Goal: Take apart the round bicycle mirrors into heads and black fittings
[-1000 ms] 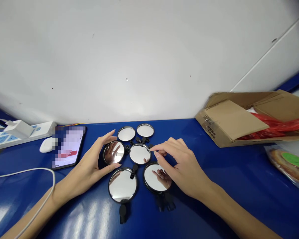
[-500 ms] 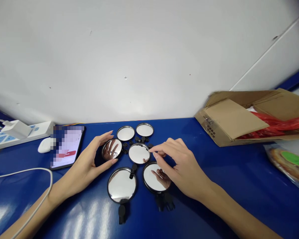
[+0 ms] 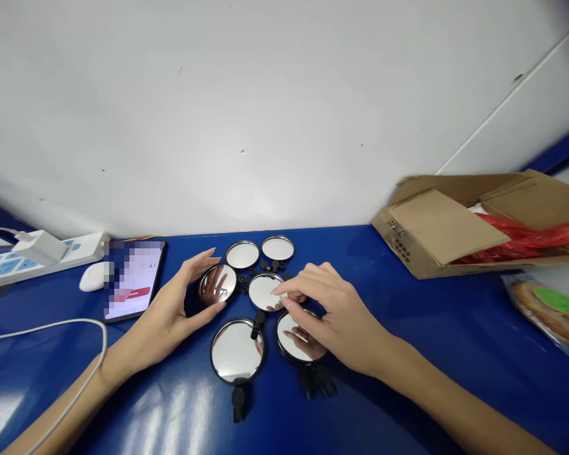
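Note:
Several round mirrors with black rims lie on the blue table. My left hand (image 3: 175, 302) curves around the left mirror (image 3: 218, 284), thumb at its near rim, fingers spread past its far side and reflected in it. My right hand (image 3: 332, 309) reaches over the right edge of the middle mirror (image 3: 262, 292). Its index finger and thumb are slightly apart over the glass, with nothing visible between them; the other fingers curl. Below it, a mirror (image 3: 289, 338) appears stacked on another. A front mirror (image 3: 237, 354) has a black clip (image 3: 238, 401) at its near end.
Two more mirrors (image 3: 242, 254) lie at the back, with small black parts (image 3: 243, 279) among them. On the left are a phone (image 3: 133, 278), a white case (image 3: 92, 277), a power strip (image 3: 88, 243) and a cable (image 3: 66, 321). An open cardboard box (image 3: 450, 224) stands right.
My right hand has moved left, so its fingertips are farther over the middle mirror. My left hand stays around the left mirror. The view has shifted slightly.

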Action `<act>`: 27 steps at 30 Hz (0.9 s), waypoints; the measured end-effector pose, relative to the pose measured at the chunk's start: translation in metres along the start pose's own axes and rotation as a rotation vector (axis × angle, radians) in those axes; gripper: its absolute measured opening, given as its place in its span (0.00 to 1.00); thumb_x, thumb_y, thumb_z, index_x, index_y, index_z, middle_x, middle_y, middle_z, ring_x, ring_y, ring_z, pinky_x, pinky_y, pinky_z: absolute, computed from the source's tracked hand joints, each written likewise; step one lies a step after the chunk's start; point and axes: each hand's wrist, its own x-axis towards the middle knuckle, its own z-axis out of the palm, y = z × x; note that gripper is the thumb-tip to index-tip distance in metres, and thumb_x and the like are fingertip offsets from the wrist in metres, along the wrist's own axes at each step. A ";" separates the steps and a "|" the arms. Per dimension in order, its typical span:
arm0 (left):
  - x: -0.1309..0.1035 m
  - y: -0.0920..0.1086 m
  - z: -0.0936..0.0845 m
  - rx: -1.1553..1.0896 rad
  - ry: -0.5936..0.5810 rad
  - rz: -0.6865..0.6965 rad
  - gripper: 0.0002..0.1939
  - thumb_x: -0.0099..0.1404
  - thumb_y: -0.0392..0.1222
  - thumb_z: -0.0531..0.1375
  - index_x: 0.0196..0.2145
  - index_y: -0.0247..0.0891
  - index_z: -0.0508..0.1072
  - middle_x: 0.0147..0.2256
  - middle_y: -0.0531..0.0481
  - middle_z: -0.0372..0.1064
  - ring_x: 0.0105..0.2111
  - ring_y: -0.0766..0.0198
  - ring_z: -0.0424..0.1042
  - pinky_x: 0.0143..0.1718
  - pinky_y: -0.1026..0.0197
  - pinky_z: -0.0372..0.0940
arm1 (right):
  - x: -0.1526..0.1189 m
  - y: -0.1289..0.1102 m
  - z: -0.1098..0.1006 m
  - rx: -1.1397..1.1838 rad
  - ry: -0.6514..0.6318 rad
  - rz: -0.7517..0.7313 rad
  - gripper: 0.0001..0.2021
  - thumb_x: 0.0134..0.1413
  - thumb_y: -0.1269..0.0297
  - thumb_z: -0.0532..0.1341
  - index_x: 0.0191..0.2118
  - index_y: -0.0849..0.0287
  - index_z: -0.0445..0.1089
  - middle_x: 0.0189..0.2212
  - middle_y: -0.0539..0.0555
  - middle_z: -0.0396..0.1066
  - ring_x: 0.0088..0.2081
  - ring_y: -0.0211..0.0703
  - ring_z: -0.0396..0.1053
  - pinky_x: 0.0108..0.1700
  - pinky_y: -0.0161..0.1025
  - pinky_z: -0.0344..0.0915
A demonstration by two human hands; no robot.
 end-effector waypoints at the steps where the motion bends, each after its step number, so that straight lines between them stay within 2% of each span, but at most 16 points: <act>1: 0.000 0.000 0.000 -0.002 -0.002 0.003 0.45 0.81 0.58 0.71 0.84 0.64 0.54 0.78 0.45 0.70 0.79 0.41 0.70 0.82 0.27 0.62 | 0.005 -0.003 -0.001 0.002 -0.034 -0.023 0.08 0.83 0.70 0.63 0.53 0.52 0.80 0.40 0.48 0.84 0.43 0.46 0.75 0.52 0.49 0.59; 4: 0.000 0.000 0.000 -0.010 -0.004 0.013 0.46 0.83 0.56 0.70 0.86 0.65 0.50 0.78 0.45 0.70 0.79 0.42 0.70 0.83 0.28 0.61 | 0.022 -0.017 -0.008 -0.027 -0.183 -0.075 0.05 0.80 0.67 0.70 0.54 0.53 0.82 0.41 0.48 0.84 0.46 0.47 0.76 0.54 0.48 0.61; 7: 0.000 -0.003 0.003 -0.009 0.013 0.023 0.46 0.83 0.55 0.70 0.86 0.64 0.50 0.78 0.44 0.67 0.79 0.42 0.68 0.83 0.28 0.60 | 0.040 -0.032 -0.014 -0.135 -0.419 -0.100 0.03 0.75 0.71 0.73 0.45 0.56 0.82 0.39 0.49 0.83 0.43 0.47 0.77 0.50 0.46 0.63; 10: 0.001 -0.008 0.005 -0.001 0.045 0.031 0.49 0.80 0.55 0.72 0.86 0.63 0.50 0.79 0.42 0.64 0.79 0.40 0.68 0.82 0.27 0.62 | 0.051 -0.043 -0.009 -0.323 -0.539 -0.132 0.08 0.71 0.77 0.70 0.40 0.57 0.79 0.38 0.51 0.83 0.43 0.49 0.79 0.48 0.47 0.64; 14: 0.002 -0.010 0.006 0.008 0.066 0.045 0.50 0.79 0.55 0.74 0.86 0.65 0.50 0.78 0.43 0.63 0.77 0.40 0.70 0.81 0.28 0.64 | 0.058 -0.052 0.006 -0.512 -0.549 -0.198 0.07 0.69 0.77 0.68 0.40 0.58 0.80 0.37 0.55 0.84 0.40 0.51 0.80 0.43 0.48 0.63; 19: 0.002 -0.006 0.004 0.005 0.042 0.050 0.50 0.81 0.53 0.73 0.86 0.65 0.49 0.80 0.42 0.62 0.77 0.40 0.71 0.80 0.28 0.64 | 0.064 -0.061 0.017 -0.615 -0.556 -0.178 0.09 0.61 0.76 0.76 0.36 0.56 0.81 0.35 0.58 0.85 0.41 0.55 0.81 0.41 0.48 0.63; 23: 0.001 -0.005 0.003 0.002 0.030 0.058 0.49 0.81 0.52 0.72 0.86 0.64 0.49 0.80 0.42 0.62 0.78 0.38 0.70 0.81 0.26 0.63 | 0.067 -0.062 0.020 -0.634 -0.590 -0.180 0.09 0.58 0.76 0.78 0.35 0.56 0.81 0.36 0.59 0.85 0.40 0.56 0.80 0.42 0.49 0.64; 25: 0.001 -0.006 0.003 0.000 0.029 0.059 0.49 0.80 0.52 0.72 0.86 0.64 0.50 0.80 0.42 0.62 0.78 0.38 0.69 0.81 0.26 0.63 | 0.067 -0.057 0.017 -0.602 -0.559 -0.226 0.09 0.60 0.77 0.77 0.35 0.56 0.81 0.35 0.57 0.84 0.40 0.54 0.78 0.42 0.49 0.64; 27: 0.001 -0.006 0.004 -0.005 0.032 0.056 0.48 0.81 0.52 0.72 0.85 0.65 0.50 0.80 0.42 0.62 0.78 0.38 0.69 0.80 0.27 0.64 | 0.066 -0.052 0.007 -0.539 -0.490 -0.301 0.08 0.67 0.77 0.73 0.38 0.56 0.82 0.36 0.56 0.83 0.40 0.52 0.76 0.43 0.49 0.64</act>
